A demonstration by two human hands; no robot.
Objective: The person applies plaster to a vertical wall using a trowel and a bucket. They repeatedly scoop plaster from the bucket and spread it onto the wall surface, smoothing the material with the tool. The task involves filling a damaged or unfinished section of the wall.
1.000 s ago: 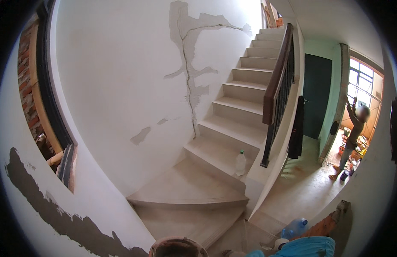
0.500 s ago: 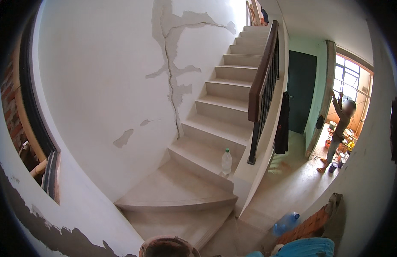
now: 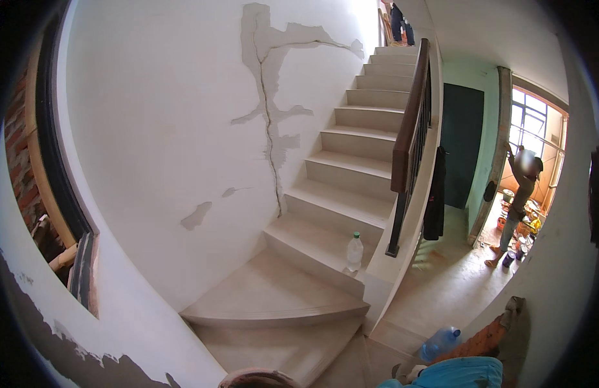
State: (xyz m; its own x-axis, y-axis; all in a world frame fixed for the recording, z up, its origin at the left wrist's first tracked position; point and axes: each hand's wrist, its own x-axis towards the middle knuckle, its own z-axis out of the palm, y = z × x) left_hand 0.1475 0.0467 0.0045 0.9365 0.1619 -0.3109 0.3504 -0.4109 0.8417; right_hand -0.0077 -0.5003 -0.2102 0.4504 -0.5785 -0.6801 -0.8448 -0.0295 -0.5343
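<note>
Neither of my hands shows. At the lower edge is the round rim of a bucket-like container (image 3: 264, 377); the rest of it is cut off. To its right lies a bright blue, cloth-like thing (image 3: 461, 372), with a small pale shape beside it that I cannot make out. A blue-tinted clear bottle (image 3: 440, 344) lies tilted just behind. Farther off, a clear bottle with a green cap (image 3: 354, 252) stands upright on a stair tread.
Pale stairs (image 3: 299, 288) climb to the upper right beside a dark-railed banister (image 3: 409, 142). The white wall (image 3: 151, 129) has a long crack with grey patches. Another person (image 3: 522, 187) works with raised arms in the right doorway; someone's legs (image 3: 399, 26) show atop the stairs.
The whole view has shifted, so the stairs and bottles sit lower and farther right. Less of the container rim shows. More of the legs upstairs appears; the person in the doorway has turned slightly.
</note>
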